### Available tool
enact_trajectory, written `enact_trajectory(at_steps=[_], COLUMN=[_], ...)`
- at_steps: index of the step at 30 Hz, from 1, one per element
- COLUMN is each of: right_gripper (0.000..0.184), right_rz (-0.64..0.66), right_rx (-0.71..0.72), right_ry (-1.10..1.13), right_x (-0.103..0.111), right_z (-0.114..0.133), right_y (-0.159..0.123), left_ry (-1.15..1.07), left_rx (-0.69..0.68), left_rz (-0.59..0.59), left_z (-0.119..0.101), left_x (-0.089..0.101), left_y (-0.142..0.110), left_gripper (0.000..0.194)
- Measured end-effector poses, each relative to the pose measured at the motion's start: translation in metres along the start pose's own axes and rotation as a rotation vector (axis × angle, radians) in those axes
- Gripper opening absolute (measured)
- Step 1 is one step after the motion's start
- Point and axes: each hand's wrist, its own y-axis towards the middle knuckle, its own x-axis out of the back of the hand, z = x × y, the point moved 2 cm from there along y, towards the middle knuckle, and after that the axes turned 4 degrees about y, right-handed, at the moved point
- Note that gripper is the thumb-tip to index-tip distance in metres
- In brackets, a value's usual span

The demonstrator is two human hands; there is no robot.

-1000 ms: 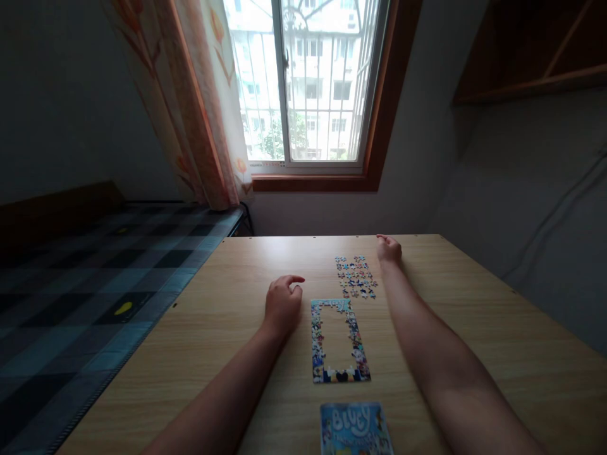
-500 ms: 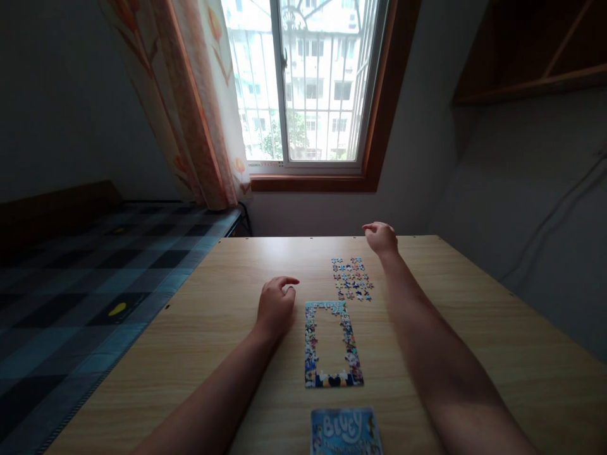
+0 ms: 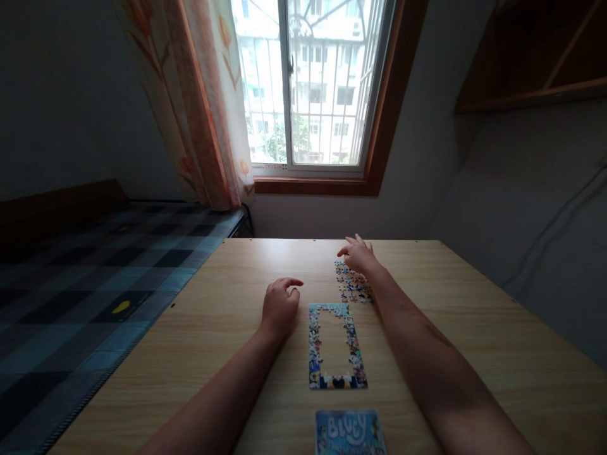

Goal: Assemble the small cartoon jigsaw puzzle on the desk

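Note:
My right hand (image 3: 359,255) is over the far end of a group of loose jigsaw pieces (image 3: 351,284), fingers apart, its lowest fingertip close to the top-left pieces. Whether that fingertip touches a piece is too small to tell. My left hand (image 3: 282,308) rests on the table left of the pieces, index finger and thumb apart with nothing between them. Nearer to me lies a jigsaw border (image 3: 315,354), joined into a rectangular frame with bare wood inside. Below it sits a blue box (image 3: 351,432) lettered "BLUEY", cut off by the bottom edge of the view.
All of this lies on a light wooden table (image 3: 213,354). A bed with a checked cover (image 3: 156,272) stands at the left. Beyond the table are a barred window (image 3: 327,95) and a flowered curtain (image 3: 199,114). A wooden shelf (image 3: 531,98) hangs at upper right.
My right hand has come left and slightly nearer, from beyond the pieces to above their far end, and its fingers have spread. My left hand stays beside the border; the view has shifted slightly.

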Motion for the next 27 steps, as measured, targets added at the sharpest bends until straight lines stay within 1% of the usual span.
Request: enact_trajectory(at_steps=[7,11,13,16,19,27], right_gripper=[0.038,0.045,0.047,0.036,0.024,0.017], right_rz=[0.033,0.069,0.058,0.003,0.016,0.031], right_rx=[0.080,0.248,0.301,0.279,0.276,0.333], right_ry=[-0.052,-0.012,0.013,0.012,-0.030,-0.095], right_x=[-0.017,-0.023,-0.023,-0.020,-0.017,-0.013], right_z=[0.014,0.027,0.033,0.038,0.044,0.066], right_y=[-0.005,-0.008,-0.009,-0.011,-0.016,-0.028], left_ry=[-0.018,-0.027,-0.029,-0.038,-0.044,-0.046], left_rx=[-0.009,-0.012,-0.011,-0.011,-0.011,-0.007], left_rz=[-0.022,-0.029,-0.033,-0.049,-0.067,-0.071], left_z=[-0.001,0.000,0.000,0.001,0.001,0.002], left_x=[0.000,0.000,-0.001,-0.002,-0.002,-0.003], left_y=[-0.001,-0.002,-0.002,-0.002,-0.001,-0.001], left_gripper=[0.030,0.030,0.030,0.031,0.033,0.032])
